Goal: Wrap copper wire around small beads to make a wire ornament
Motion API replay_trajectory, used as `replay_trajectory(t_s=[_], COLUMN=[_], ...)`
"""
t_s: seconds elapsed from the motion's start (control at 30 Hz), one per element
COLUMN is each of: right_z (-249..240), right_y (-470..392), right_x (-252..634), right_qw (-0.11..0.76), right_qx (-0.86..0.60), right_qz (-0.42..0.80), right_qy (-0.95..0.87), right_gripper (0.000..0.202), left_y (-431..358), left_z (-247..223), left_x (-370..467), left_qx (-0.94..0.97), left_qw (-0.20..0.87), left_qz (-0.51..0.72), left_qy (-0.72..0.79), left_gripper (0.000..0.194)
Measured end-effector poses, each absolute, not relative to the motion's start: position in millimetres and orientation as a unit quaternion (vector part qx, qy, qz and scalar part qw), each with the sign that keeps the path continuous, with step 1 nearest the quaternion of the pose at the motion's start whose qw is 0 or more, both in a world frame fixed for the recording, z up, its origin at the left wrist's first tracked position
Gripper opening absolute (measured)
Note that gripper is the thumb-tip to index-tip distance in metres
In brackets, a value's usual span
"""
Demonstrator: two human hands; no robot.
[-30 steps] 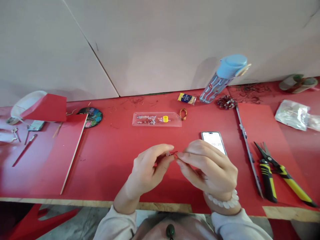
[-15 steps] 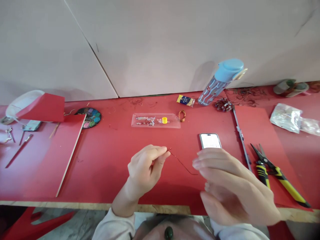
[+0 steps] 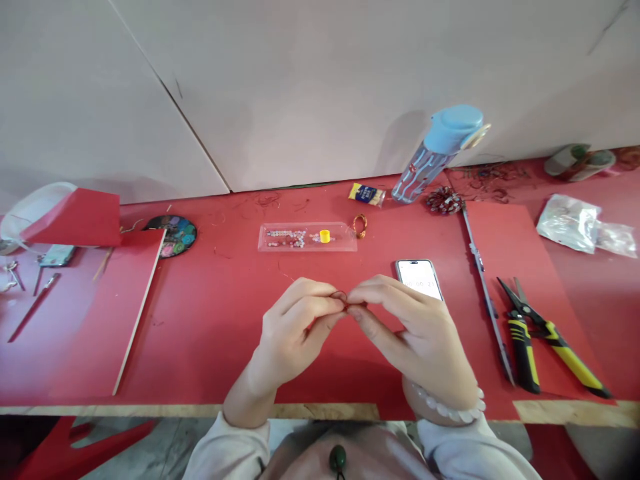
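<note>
Above the red table (image 3: 215,333), my left hand (image 3: 295,327) pinches a thin red wire (image 3: 341,293) between thumb and forefinger. My right hand (image 3: 420,330), with a white bead bracelet on its wrist, pinches the same wire from the other side. Both sets of fingertips meet almost tip to tip, and a small loop of the wire rises over them. The rest of the wire is hidden by the fingers. Beyond my hands lies a clear tray (image 3: 345,247) of small beads (image 3: 298,238) with a yellow cap (image 3: 325,236) in it.
A phone (image 3: 419,277) showing a timer lies just past my right hand. Yellow-black pruning shears (image 3: 525,327) rest on a red board at right. At the back are a blue-lidded bottle (image 3: 435,153), a small packet (image 3: 367,194) and a gold ring-shaped piece (image 3: 360,226). A paint palette (image 3: 183,237) sits left.
My right hand has moved left from its raised, loosely spread pose and now pinches the wire beside my left fingers. The wire's trailing end no longer shows. The view has shifted slightly.
</note>
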State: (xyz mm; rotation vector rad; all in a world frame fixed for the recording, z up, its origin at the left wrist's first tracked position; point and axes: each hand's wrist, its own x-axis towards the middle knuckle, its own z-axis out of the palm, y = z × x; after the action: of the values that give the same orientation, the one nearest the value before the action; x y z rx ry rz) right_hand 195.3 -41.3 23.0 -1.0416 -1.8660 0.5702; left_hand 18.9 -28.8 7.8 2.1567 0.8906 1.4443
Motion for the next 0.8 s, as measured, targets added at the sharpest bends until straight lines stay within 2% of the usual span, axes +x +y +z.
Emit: replay_trajectory(t_s=[0.13,0.27,0.43,0.6,0.8], right_z=[22.3,22.1,20.4,15.1,8.9], right_y=[-37.6,-36.6,-32.6,-28.5,-27.4], right_x=[198.5,200.2,198.6,193.7,183.7], right_qw=[0.437,0.428,0.439,0.435,0.510], right_qx=[-0.406,-0.385,-0.368,-0.372,-0.358], right_qz=[0.298,0.328,0.374,0.428,0.337], right_qy=[-0.746,-0.749,-0.729,-0.699,-0.706], right_gripper=[0.015,0.016,0.017,0.018,0.021], left_y=[-27.6,-27.2,-22.3,-16.3,-20.7], left_z=[5.9,4.3,9.1,11.5,6.5], left_x=[16.9,12.3,6.0,4.9,6.4], left_qx=[0.777,0.763,0.769,0.789,0.798], left_qw=[0.206,0.264,0.299,0.284,0.228], left_qz=[0.502,0.495,0.454,0.451,0.473], left_qy=[0.319,0.320,0.337,0.307,0.296], left_gripper=[0.017,0.015,0.030,0.017,0.024])
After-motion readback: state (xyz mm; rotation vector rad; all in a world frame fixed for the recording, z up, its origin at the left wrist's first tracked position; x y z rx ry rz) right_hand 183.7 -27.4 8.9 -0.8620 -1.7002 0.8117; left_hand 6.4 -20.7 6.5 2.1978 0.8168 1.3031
